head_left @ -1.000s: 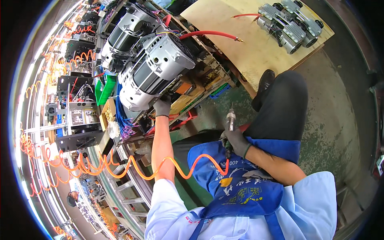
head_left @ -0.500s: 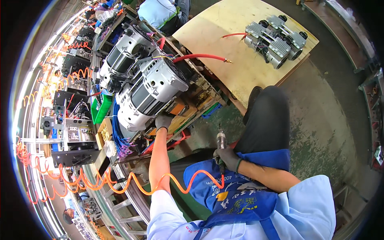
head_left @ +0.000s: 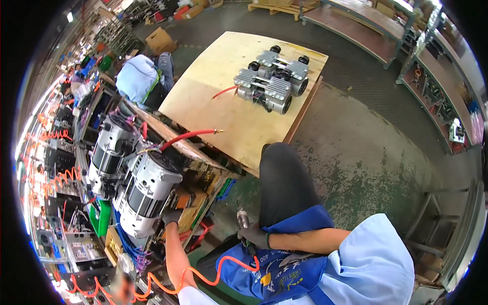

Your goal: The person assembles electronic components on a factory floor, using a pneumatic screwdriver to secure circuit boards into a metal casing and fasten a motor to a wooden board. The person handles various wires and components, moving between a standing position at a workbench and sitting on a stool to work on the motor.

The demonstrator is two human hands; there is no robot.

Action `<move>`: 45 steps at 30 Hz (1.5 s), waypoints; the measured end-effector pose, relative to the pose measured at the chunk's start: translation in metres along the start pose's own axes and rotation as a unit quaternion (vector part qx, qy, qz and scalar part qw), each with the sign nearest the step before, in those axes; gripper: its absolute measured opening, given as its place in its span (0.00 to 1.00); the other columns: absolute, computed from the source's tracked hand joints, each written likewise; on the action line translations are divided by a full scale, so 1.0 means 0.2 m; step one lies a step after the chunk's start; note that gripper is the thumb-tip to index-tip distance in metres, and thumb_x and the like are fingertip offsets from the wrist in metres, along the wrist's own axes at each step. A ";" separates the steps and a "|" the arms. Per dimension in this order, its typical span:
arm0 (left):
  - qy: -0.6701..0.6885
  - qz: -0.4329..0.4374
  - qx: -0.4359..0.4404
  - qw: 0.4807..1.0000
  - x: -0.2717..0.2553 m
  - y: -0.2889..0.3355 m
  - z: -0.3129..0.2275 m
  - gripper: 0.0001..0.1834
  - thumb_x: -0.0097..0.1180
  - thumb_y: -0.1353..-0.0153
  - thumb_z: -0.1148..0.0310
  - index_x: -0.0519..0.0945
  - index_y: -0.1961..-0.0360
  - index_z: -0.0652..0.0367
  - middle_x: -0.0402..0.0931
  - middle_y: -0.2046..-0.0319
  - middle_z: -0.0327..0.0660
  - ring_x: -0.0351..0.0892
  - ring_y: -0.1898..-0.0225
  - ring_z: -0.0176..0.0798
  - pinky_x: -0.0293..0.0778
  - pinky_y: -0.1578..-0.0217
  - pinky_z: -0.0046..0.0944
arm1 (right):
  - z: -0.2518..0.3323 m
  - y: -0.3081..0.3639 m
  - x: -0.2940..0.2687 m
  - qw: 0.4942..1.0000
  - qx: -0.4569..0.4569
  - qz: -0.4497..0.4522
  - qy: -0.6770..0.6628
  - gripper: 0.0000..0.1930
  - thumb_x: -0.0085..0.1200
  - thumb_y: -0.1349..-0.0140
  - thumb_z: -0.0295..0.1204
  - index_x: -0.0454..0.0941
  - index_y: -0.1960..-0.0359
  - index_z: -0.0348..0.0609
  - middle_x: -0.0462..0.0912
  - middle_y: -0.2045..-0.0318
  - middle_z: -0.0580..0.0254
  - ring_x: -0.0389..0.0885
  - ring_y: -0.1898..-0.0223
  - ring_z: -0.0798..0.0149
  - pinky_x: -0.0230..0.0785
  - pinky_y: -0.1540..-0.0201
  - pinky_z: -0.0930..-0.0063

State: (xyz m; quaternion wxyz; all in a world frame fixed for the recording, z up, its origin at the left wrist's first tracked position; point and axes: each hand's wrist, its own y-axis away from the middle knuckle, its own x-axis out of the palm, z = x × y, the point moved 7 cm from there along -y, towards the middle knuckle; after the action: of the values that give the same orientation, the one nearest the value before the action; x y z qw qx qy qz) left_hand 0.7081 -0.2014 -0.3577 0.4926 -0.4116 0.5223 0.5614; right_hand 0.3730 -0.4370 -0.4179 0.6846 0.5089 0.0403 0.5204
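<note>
My right hand (head_left: 254, 237), in a dark grey glove, is wrapped round an air screwdriver (head_left: 243, 219). Its bit points away from me, above my lap. An orange coiled air hose (head_left: 218, 278) runs from the tool's rear end off to the left. My left hand (head_left: 172, 217), gloved too, reaches to the near lower end of a silver-and-black twin-cylinder compressor motor unit (head_left: 142, 195) on the bench. Its fingers are mostly hidden, so whether they grip the unit cannot be told. A red hose (head_left: 188, 136) with a brass end sticks out from that unit.
A wooden-topped table (head_left: 203, 96) carries a second compressor unit (head_left: 272, 81). A person in light blue (head_left: 138, 80) bends beside it. Blue wires (head_left: 129, 244) and a green bin (head_left: 100, 217) lie left of the motor. Metal shelving (head_left: 356, 30) stands at the far right.
The view has turned rightward, so the bench and both hands appear farther left and lower. The left hand stays at the motor's end; the right still holds the air screwdriver.
</note>
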 end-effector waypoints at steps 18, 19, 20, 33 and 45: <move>-0.018 -0.026 0.054 0.998 0.10 -0.07 0.08 0.40 0.57 0.45 0.39 0.73 0.35 0.49 0.72 0.36 0.44 0.66 0.33 0.47 0.60 0.33 0.45 | -0.08 -0.03 0.03 0.997 0.040 0.056 0.018 0.05 0.56 0.43 0.28 0.76 0.74 0.41 0.77 0.83 0.58 0.75 0.86 0.64 0.67 0.84 0.68; -0.024 -0.020 0.053 0.998 0.11 -0.05 0.09 0.40 0.56 0.45 0.39 0.73 0.35 0.49 0.72 0.36 0.44 0.66 0.33 0.47 0.60 0.33 0.45 | -0.09 -0.02 0.02 0.997 0.057 0.049 0.018 0.05 0.56 0.43 0.28 0.76 0.75 0.42 0.77 0.84 0.59 0.74 0.87 0.63 0.66 0.85 0.67; -0.029 -0.017 0.054 0.998 0.09 -0.04 0.08 0.40 0.56 0.45 0.39 0.73 0.35 0.49 0.72 0.36 0.45 0.66 0.33 0.47 0.60 0.33 0.46 | -0.09 -0.02 0.03 0.997 0.059 0.047 0.023 0.06 0.56 0.43 0.28 0.76 0.75 0.41 0.77 0.84 0.58 0.74 0.87 0.64 0.65 0.85 0.67; -0.069 -0.036 0.066 0.995 -0.01 0.02 0.03 0.40 0.53 0.44 0.40 0.71 0.33 0.47 0.67 0.33 0.47 0.63 0.31 0.53 0.61 0.34 0.56 | -0.13 -0.07 0.00 0.995 0.056 0.063 0.047 0.08 0.53 0.40 0.30 0.77 0.74 0.41 0.77 0.83 0.59 0.75 0.87 0.61 0.66 0.85 0.69; -0.028 -0.006 0.051 0.998 0.12 0.01 0.13 0.29 0.46 0.36 0.49 0.75 0.37 0.49 0.72 0.37 0.51 0.71 0.37 0.56 0.67 0.39 0.57 | -0.13 -0.06 -0.01 0.994 0.020 0.085 0.067 0.17 0.51 0.31 0.41 0.77 0.75 0.44 0.76 0.83 0.62 0.75 0.85 0.65 0.67 0.82 0.71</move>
State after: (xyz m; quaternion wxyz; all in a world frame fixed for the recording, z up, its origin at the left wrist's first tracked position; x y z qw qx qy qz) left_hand 0.7040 -0.1728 -0.3782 0.5307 -0.3735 0.5334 0.5425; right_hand 0.3651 -0.4208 -0.4409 0.6227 0.4881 0.0534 0.6092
